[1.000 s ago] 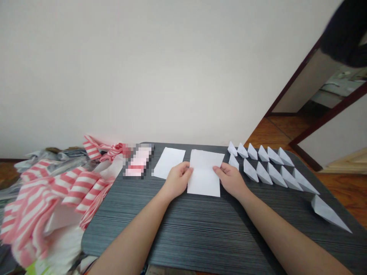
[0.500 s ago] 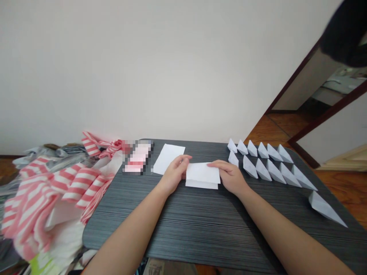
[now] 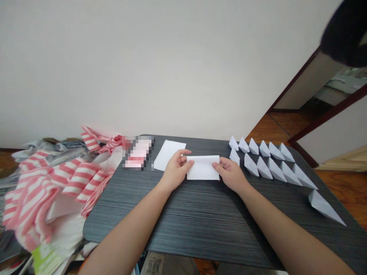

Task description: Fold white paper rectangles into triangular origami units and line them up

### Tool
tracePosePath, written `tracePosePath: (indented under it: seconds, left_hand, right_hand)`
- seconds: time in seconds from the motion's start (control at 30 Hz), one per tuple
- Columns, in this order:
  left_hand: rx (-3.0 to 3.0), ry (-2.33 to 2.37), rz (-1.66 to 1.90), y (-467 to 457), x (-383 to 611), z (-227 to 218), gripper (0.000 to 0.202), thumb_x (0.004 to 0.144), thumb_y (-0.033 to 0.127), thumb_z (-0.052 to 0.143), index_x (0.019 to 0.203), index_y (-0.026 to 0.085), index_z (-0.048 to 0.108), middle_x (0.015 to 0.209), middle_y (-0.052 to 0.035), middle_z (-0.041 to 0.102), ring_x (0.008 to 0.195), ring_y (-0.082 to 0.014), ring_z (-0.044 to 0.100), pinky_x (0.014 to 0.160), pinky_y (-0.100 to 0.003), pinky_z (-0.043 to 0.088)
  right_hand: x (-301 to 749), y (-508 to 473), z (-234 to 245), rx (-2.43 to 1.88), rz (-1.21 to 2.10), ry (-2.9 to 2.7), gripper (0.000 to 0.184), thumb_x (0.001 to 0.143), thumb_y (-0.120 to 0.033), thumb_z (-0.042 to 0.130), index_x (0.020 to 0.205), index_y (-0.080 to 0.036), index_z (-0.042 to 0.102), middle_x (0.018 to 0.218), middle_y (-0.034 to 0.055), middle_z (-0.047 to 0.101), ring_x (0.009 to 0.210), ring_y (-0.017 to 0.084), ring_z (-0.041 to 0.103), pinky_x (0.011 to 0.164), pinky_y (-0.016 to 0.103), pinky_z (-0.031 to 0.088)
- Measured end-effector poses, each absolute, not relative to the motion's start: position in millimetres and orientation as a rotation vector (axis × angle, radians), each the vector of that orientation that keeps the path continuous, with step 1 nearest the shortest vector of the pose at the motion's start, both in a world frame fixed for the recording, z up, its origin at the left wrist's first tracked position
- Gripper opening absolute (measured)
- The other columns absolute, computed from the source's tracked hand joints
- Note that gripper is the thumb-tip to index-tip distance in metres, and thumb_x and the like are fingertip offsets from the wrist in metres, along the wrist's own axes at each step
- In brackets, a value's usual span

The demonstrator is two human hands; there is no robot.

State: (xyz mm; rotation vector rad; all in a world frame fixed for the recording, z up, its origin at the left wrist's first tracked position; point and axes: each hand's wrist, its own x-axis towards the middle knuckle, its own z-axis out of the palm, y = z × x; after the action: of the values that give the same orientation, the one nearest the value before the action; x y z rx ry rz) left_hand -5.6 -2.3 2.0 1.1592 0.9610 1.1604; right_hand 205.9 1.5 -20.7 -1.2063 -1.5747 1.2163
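Between my hands is a folded sheet of white paper [image 3: 203,169], held level over the middle of the dark table. My left hand [image 3: 177,170] pinches its left end, thumb on top and index finger stretched out past the edge. The right end sits between the thumb and curled fingers of my right hand [image 3: 231,173]. Just beyond my left hand lies a flat stack or sheet of white paper [image 3: 167,152], partly covered by that hand. To the right of my right hand stand folded paper pieces [image 3: 263,168] with pointed ends, set in two rows.
One more pointed paper piece [image 3: 325,206] lies apart near the table's right side. A blurred-out pink object [image 3: 139,152] is at the far left of the dark wood-grained table [image 3: 183,225]. Red-and-white striped cloth [image 3: 43,191] is heaped left of the table. A wall stands behind.
The lower strip that stuck out below the folded paper no longer shows. My left thumb has come onto the paper's top, and both hands now grip its ends more squarely.
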Motion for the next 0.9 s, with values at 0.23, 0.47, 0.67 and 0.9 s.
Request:
tracePosePath:
  seconds: [0.23, 0.47, 0.67, 0.9]
  left_hand:
    - [1.171, 1.014, 0.807, -1.5, -7.3, -3.9, 0.029, 0.081, 0.042, 0.054, 0.083, 0.013, 0.052, 0.049, -0.0013, 0.059, 0.044, -0.013, 0.058, 0.044, -0.02, 0.044]
    - [1.153, 0.967, 0.833, -2.1, -7.0, -1.1, 0.024, 0.083, 0.035, 0.053, 0.087, 0.012, 0.053, 0.052, -0.0026, 0.063, 0.044, -0.011, 0.057, 0.046, -0.02, 0.045]
    - [1.123, 0.976, 0.847, -2.6, -5.7, 1.8, 0.02, 0.083, 0.032, 0.053, 0.088, 0.012, 0.053, 0.052, -0.0022, 0.063, 0.045, -0.0109, 0.058, 0.047, -0.02, 0.045]
    - [1.118, 0.97, 0.859, -1.5, -6.4, 0.8, 0.017, 0.084, 0.029, 0.052, 0.087, 0.012, 0.053, 0.053, -0.0021, 0.063, 0.047, -0.0114, 0.059, 0.048, -0.02, 0.045]
  right_hand:
    - [204.8, 1.7, -14.3, -1.217, 1.13, -1.486, 0.023, 0.082, -0.041, 0.056, 0.082, -0.018, 0.056, 0.055, -0.0028, 0.055, 0.044, 0.011, 0.047, 0.04, 0.022, 0.038]
    - [202.0, 0.8, -11.4, -1.191, 1.179, -1.462, 0.024, 0.08, -0.043, 0.058, 0.082, -0.019, 0.054, 0.058, -0.0024, 0.054, 0.046, 0.012, 0.048, 0.041, 0.024, 0.04]
    - [200.7, 1.2, -12.5, -1.191, 1.197, -1.451, 0.026, 0.078, -0.043, 0.059, 0.089, -0.02, 0.055, 0.065, -0.0002, 0.058, 0.049, 0.013, 0.05, 0.041, 0.024, 0.04]
    - [200.5, 3.0, -15.9, -1.12, 1.233, -1.439, 0.027, 0.077, -0.039, 0.061, 0.094, -0.02, 0.053, 0.069, -0.0002, 0.059, 0.05, 0.011, 0.049, 0.041, 0.023, 0.038]
